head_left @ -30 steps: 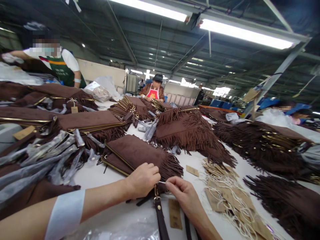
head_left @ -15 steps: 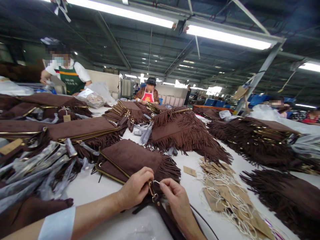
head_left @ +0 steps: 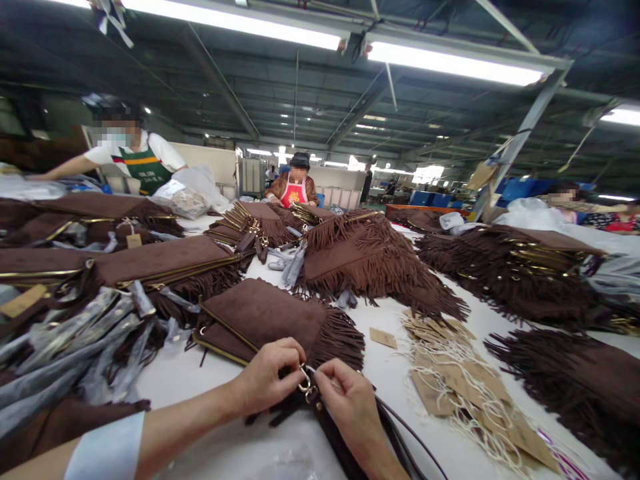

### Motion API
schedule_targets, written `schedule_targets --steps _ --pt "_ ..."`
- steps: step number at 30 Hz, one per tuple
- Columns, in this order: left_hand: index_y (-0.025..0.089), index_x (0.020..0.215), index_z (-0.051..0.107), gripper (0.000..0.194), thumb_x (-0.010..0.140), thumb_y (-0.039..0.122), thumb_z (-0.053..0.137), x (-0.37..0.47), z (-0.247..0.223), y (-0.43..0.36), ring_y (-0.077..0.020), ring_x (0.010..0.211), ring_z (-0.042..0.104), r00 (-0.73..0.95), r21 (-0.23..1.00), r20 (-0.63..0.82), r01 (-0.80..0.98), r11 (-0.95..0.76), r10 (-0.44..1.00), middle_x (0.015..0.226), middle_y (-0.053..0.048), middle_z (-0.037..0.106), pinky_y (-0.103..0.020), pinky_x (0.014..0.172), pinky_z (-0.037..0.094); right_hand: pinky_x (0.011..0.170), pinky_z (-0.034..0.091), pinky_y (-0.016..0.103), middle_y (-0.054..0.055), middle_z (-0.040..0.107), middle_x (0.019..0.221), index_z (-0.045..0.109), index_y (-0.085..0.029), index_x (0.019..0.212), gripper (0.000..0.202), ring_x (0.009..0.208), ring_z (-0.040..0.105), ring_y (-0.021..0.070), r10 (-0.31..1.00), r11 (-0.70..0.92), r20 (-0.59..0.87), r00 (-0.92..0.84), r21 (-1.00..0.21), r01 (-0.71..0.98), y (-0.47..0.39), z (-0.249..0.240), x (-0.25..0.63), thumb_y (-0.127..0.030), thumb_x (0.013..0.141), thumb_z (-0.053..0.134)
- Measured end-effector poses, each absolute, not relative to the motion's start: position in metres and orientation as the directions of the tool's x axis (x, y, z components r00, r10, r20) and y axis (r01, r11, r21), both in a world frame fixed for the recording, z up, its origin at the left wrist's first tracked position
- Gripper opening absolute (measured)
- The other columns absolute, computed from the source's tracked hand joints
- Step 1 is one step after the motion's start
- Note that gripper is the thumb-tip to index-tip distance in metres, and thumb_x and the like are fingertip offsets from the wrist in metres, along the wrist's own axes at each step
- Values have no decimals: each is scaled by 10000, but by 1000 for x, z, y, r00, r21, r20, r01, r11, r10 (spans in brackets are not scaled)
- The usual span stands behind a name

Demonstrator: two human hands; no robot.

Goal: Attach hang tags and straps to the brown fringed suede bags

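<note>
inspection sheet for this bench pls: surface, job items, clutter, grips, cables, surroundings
Surface: white table, mostly covered.
Job's things: metal clasp on a dark strap, at a brown fringed bag.
Clutter: paper tags with strings; stacked fringed bags; plastic-wrapped straps.
Grips: left hand and right hand both pinch the clasp.
Cables: nothing seen.
Surroundings: factory hall, strip lights, other people at work beyond the table.

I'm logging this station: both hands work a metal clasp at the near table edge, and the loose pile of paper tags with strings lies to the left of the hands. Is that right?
Not quite. In the head view the pile of paper tags lies to the right of the hands, not the left. The rest holds: the left hand and right hand meet on the metal clasp at the near table edge.
</note>
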State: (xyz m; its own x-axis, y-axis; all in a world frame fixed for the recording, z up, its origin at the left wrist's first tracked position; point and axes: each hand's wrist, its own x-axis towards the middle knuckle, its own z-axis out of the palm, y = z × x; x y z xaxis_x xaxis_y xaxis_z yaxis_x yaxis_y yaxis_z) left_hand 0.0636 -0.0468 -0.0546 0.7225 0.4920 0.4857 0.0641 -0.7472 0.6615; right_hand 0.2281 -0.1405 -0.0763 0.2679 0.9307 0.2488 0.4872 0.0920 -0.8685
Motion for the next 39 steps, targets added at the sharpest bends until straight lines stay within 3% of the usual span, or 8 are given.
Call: schedule_targets --steps 6,14,27,31,34,39 --pt "160 597 488 176 748 97 550 66 -56 -44 -136 762 595 712 688 470 75 -722 522 821 -44 631 -231 692 452 550 391 236 1 644 611 661 -211 710 238 560 584 165 912 123 332 239 -781 613 -136 -79 225 -326 864 520" --pt "165 598 489 163 738 96 534 64 -53 -45 -144 784 600 714 674 481 70 -735 509 841 -52 636 -242 714 460 558 389 233 -7 663 600 691 -229 711 211 550 606 165 924 178 357 136 -718 673 -138 -76 231 -253 846 531" --pt "169 635 502 123 716 83 536 62 -56 -45 -147 793 588 717 685 477 61 -726 509 852 -44 633 -241 724 454 569 377 240 -11 635 604 662 -212 684 218 574 584 166 930 119 307 200 -769 628 -124 -76 224 -288 838 527" --pt "171 749 558 110 728 73 512 60 -49 -43 -147 785 568 717 680 432 141 -720 548 837 -31 620 -247 735 459 550 382 234 -14 638 601 658 -213 687 235 568 584 165 934 118 292 204 -793 598 -123 -78 223 -314 852 524" --pt "163 841 647 205 800 74 466 61 -41 -38 -159 911 581 747 644 399 185 -742 532 970 -61 617 -263 833 464 542 384 235 -14 637 599 669 -213 695 237 555 580 165 938 114 282 204 -802 587 -124 -80 224 -322 849 525" --pt "172 777 712 227 778 60 514 69 -30 -32 -150 901 597 842 555 265 266 -788 470 984 -42 618 -234 814 461 550 376 244 -7 640 596 681 -210 685 226 568 588 173 936 103 278 217 -804 585 -124 -81 224 -307 824 530"
